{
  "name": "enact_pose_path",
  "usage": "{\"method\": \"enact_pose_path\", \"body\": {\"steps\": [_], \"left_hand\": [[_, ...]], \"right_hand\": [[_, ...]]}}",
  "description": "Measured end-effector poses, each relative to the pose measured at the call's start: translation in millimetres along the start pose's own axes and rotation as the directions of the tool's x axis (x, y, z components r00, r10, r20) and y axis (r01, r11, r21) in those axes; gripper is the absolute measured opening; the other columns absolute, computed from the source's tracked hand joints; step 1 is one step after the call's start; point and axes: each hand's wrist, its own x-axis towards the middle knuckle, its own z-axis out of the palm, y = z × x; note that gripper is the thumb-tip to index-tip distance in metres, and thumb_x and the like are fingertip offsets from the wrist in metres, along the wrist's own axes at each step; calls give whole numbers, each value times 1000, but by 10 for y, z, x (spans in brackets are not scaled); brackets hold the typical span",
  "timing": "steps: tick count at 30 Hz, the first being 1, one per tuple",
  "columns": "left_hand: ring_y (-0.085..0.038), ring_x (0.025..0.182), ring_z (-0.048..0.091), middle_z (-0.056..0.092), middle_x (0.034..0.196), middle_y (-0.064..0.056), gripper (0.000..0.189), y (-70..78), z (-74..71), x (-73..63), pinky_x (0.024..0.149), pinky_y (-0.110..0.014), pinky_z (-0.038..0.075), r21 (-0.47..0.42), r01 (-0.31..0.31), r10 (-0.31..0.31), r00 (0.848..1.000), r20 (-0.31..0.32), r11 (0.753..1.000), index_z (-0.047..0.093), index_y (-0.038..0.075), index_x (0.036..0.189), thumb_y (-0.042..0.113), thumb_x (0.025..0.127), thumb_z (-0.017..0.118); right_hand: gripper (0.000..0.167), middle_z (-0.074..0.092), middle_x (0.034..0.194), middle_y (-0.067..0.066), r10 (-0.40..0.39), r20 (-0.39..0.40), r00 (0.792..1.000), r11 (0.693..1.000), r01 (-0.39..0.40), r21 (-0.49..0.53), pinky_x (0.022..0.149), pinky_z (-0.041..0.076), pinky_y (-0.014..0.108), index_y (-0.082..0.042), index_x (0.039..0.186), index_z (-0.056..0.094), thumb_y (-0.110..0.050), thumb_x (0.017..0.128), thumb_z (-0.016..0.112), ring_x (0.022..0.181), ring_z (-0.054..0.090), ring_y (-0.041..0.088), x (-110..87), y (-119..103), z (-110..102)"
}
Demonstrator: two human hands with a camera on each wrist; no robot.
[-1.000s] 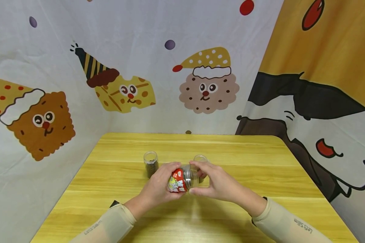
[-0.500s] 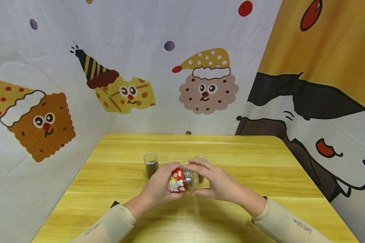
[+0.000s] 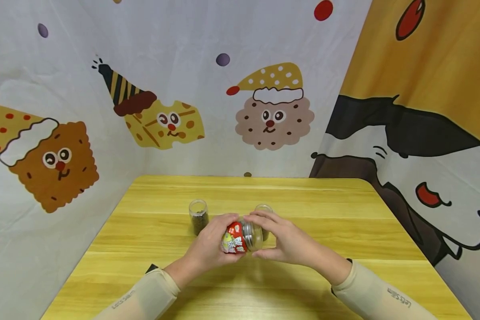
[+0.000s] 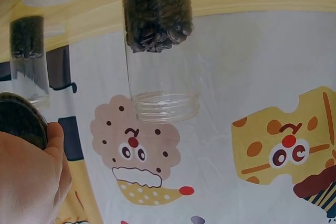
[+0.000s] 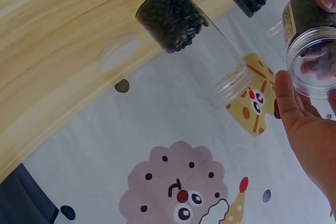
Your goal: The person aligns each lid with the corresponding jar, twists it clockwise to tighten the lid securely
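The left hand (image 3: 209, 241) grips the jar (image 3: 234, 238), long axis sideways; the right hand (image 3: 286, 238) curves round its clear end (image 3: 258, 237).

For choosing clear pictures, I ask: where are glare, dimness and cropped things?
Head view: pale glare low on the table; left wrist view: dimmer, tall jar cropped at top; right wrist view: also dim, held jar cropped at right.

Cream sleeves (image 3: 144, 295) are showing grey "Let's Slim" lettering (image 3: 398, 297), and black pieces (image 3: 151, 268) are poking out by the cuffs (image 3: 346, 278).
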Motion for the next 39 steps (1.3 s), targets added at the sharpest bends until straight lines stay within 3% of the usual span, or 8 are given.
{"method": "enact_pose_path", "body": {"steps": [8, 11, 25, 39], "left_hand": [[-30, 121, 69, 68, 133, -15, 103, 13, -2, 9, 104, -39, 63, 3, -13, 13, 1000, 1, 1000, 55, -3, 137, 28, 54, 108], [-30, 121, 69, 68, 133, -16, 103, 14, -4, 8, 104, -39, 63, 8, -15, 15, 1000, 0, 1000, 55, -3, 137, 27, 54, 108], [-29, 121, 69, 68, 133, -16, 103, 17, -7, 6, 104, -38, 63, 21, -28, 28, 1000, -1, 999, 55, -3, 138, 28, 55, 108], [-28, 120, 69, 68, 134, -16, 103, 8, 11, -6, 103, -37, 64, 11, -36, 36, 999, 2, 999, 55, -3, 138, 27, 56, 108]], "right_hand": [[86, 61, 150, 13, 45, 12, 999, 998, -45, 33, 105, 63, 42, -10, 154, 54, -28, 81, 96, 132, 67, 31, -12, -14, -10], [84, 61, 149, 14, 49, 13, 999, 998, -49, 47, 100, 65, 42, -9, 154, 54, -29, 83, 94, 125, 70, 28, -17, -11, -1], [81, 66, 141, 14, 48, 2, 999, 996, -48, 77, 85, 66, 27, -8, 155, 52, -33, 88, 90, 101, 72, 17, -49, 20, 34], [80, 72, 127, 7, 110, 42, 993, 987, -114, 111, 80, 64, 23, -7, 155, 52, -40, 91, 86, 95, 73, 15, -41, -9, 8]]}}
